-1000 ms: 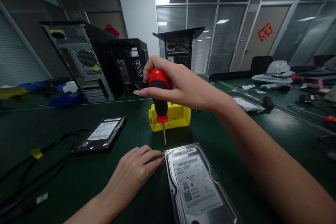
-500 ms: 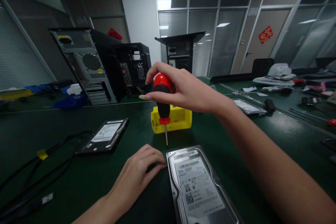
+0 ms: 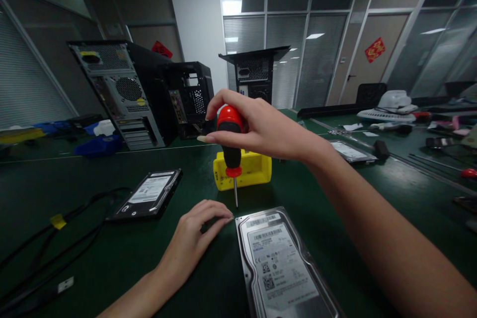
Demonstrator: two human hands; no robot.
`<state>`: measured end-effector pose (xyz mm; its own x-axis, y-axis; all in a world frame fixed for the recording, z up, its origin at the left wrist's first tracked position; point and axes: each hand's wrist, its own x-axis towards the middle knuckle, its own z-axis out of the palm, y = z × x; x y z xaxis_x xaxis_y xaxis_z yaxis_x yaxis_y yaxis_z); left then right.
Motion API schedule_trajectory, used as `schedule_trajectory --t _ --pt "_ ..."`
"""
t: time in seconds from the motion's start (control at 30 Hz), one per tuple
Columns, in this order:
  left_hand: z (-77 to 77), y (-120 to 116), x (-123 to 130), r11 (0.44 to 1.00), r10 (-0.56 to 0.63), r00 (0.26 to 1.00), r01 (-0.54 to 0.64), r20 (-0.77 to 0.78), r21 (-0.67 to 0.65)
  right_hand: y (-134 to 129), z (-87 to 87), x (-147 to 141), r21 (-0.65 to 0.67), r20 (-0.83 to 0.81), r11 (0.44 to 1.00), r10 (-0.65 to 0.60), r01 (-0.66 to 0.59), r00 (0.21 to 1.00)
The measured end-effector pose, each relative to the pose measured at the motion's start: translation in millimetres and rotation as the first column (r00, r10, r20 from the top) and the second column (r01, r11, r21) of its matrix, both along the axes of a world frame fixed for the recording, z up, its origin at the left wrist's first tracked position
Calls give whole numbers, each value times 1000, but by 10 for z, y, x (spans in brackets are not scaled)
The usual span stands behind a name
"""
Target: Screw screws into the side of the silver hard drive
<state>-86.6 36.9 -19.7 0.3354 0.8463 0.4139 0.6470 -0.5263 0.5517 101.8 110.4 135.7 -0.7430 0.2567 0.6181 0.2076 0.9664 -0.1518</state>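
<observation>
Red-and-black screwdriver [image 3: 232, 155] held upright by silver metal hard drive [image 3: 283, 266]

Nearest, the drive lies label side up on the dark green desk [image 3: 197, 175], running out past the lower edge of the view. At its far left corner is the left hand [image 3: 192, 231], thumb and fingertips drawn narrowly together just beside the casing; whether they pinch anything or touch the drive cannot be told. Off to the left, a black cable [image 3: 42, 293] ends in a silver USB plug [image 3: 65, 284]. The right hand [image 3: 257, 121] reaches in from the right, its grip closed around the screwdriver's handle, tip pointing down by the same corner; contact with the metal cannot be made out. A second, black-and-silver hard drive [image 3: 149, 191] lies to the left, and a yellow plastic bin [image 3: 261, 174] sits behind the screwdriver. Farther back stand a large black-and-silver computer tower [image 3: 128, 94], a smaller open black case [image 3: 194, 99] and a third black case [image 3: 255, 69]. Beyond them, a red paper decoration [image 3: 374, 50] marks a beige door [image 3: 382, 27].
</observation>
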Motion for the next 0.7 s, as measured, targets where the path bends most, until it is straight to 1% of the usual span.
schedule_trajectory --t 0.2,0.5,0.6,0.7 --pt "-5 2 28 996 -50 997 54 -55 75 2 2 -1 20 16 1000 20 -20 1000" --pt "-44 -12 25 979 -86 987 109 -138 171 -26 17 2 -42 27 999 21 -20 999" --pt "-55 -19 18 975 -96 986 121 -140 188 -21 20 4 -39 38 999 19 -17 999" --pt "-66 -20 9 977 -98 986 122 -136 178 -14 16 10 -29 61 999 19 -18 998"
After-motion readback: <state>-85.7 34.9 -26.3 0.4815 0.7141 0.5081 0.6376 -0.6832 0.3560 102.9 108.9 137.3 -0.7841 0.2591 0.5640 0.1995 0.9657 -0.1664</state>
